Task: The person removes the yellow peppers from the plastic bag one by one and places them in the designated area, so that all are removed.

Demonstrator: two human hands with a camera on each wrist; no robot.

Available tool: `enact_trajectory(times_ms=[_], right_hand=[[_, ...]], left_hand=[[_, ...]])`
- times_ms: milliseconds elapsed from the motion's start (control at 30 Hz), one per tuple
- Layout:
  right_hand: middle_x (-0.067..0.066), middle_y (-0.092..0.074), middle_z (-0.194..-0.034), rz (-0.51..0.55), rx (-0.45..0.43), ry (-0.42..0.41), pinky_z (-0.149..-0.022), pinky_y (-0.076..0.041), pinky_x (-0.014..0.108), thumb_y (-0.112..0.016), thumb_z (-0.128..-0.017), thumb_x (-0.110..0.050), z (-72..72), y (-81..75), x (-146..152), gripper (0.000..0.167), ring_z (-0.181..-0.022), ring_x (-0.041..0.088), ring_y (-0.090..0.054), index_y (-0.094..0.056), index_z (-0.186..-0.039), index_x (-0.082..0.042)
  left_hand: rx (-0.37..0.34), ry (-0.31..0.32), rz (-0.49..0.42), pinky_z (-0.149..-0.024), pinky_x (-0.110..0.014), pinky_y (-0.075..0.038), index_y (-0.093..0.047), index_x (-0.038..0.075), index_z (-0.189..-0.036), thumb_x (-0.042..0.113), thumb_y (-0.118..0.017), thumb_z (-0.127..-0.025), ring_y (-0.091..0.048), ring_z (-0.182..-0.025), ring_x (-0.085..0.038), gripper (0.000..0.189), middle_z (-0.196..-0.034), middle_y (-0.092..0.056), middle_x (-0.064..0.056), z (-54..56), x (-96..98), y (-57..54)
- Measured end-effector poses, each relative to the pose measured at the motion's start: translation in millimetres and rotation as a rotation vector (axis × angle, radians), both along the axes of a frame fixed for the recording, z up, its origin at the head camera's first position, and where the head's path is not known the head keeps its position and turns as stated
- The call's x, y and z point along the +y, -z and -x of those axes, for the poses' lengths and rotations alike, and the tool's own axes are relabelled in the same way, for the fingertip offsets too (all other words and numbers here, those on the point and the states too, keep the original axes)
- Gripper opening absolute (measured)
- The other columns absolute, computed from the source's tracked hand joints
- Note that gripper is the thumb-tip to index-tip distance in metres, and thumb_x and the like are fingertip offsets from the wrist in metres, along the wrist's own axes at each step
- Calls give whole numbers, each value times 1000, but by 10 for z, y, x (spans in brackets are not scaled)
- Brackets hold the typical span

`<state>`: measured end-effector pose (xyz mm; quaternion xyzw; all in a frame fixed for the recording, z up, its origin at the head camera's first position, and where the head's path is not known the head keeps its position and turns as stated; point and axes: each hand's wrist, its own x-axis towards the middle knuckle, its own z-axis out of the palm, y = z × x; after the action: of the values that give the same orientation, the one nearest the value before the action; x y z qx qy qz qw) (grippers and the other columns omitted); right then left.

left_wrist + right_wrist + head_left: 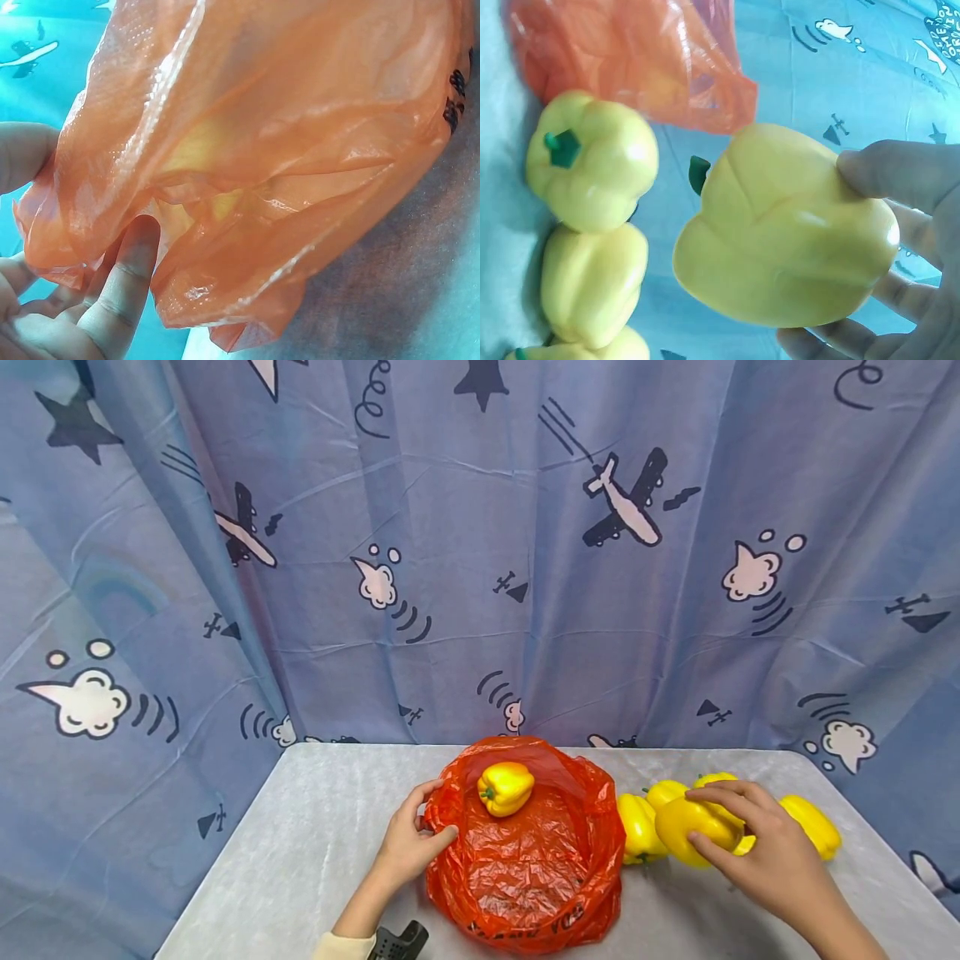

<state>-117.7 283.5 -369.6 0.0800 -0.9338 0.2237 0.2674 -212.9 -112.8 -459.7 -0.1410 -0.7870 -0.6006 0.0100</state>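
Observation:
A red plastic bag (517,885) stands wide open on the table, with one yellow bell pepper (507,788) lying inside near its far wall. At the bag's left rim, my left hand (408,843) grips the thin plastic between thumb and fingers. The left wrist view shows the crumpled bag (300,97) bunched at the fingertips (139,244). To the right of the bag, my right hand (780,852) holds another yellow bell pepper, raised above the table. In the right wrist view, thumb and fingers wrap round this held pepper (787,232), whose green stem points away from the palm.
Several more yellow bell peppers (637,827) cluster just right of the bag, partly hidden behind the right hand. One pepper (812,825) lies farther right. The pale table (337,810) ends at a blue patterned curtain (450,677) behind and at the sides.

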Motion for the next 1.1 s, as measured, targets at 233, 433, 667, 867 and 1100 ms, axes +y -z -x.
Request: enact_trajectory(times_ms=[233, 433, 667, 867, 1100], right_hand=[[11, -61, -110, -22, -97, 40, -60, -46, 25, -87, -66, -20, 2, 103, 75, 43, -92, 33, -58, -70, -106, -18], [11, -61, -109, -10, -145, 42, -74, -52, 55, -87, -65, -18, -9, 217, 122, 44, -97, 37, -58, -69, -105, -17], [12, -61, -109, -17, -195, 53, -80, -46, 59, -86, -65, -16, -15, 345, 169, 44, -99, 38, -58, -69, -105, -15], [12, -61, -107, -22, -180, 39, -80, -46, 58, -87, -63, -14, -4, 427, 203, 45, -98, 38, -58, -69, -104, -15], [13, -61, -109, -23, -217, 36, -80, -46, 59, -86, -64, -14, 18, 488, 246, 45, -99, 39, -58, -69, -106, -15]], left_hand=[[-5, -7, -8, -65, -22, -56, -48, 14, -136, 5, -73, -79, -66, -77, -14, 64, -132, -48, -19, -1, 2, 5], [7, 4, -7, -64, -23, -57, -46, 13, -138, 5, -72, -80, -64, -74, -9, 64, -131, -48, -19, 8, -5, 7], [16, 6, 3, -65, -23, -57, -46, 13, -137, 6, -72, -80, -65, -74, -9, 63, -131, -48, -20, 7, -4, 20], [-12, -9, 21, -65, -21, -56, -47, 16, -137, 6, -73, -80, -64, -74, -10, 64, -130, -49, -17, 17, 0, 18], [-2, -4, 18, -65, -22, -56, -46, 15, -137, 7, -72, -80, -65, -75, -10, 64, -130, -49, -17, 14, 4, 4]])
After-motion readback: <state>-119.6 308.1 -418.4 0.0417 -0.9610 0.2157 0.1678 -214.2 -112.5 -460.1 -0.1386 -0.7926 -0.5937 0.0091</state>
